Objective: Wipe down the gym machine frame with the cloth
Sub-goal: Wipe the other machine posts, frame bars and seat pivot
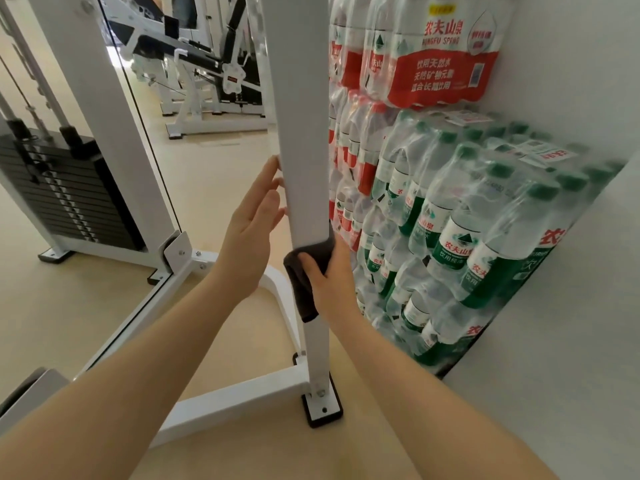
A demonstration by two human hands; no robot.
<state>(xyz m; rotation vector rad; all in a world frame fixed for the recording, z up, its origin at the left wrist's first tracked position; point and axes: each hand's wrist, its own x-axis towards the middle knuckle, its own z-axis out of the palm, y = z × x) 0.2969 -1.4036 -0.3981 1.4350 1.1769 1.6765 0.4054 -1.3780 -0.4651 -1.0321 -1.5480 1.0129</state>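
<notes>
A white upright post [304,133] of the gym machine frame stands in the middle of the view, bolted to a black foot plate [322,407]. A dark grey cloth [304,289] is wrapped around the post's lower part. My right hand [332,278] grips the cloth against the post, thumb in front. My left hand [252,226] has straight fingers and touches the post's left edge a little higher up, holding nothing.
Shrink-wrapped packs of green-capped water bottles [467,237] and red-labelled packs [443,53] are stacked close to the post's right, against a white wall [571,341]. A black weight stack [59,192] stands at the left. White base bars [235,400] lie on the beige floor.
</notes>
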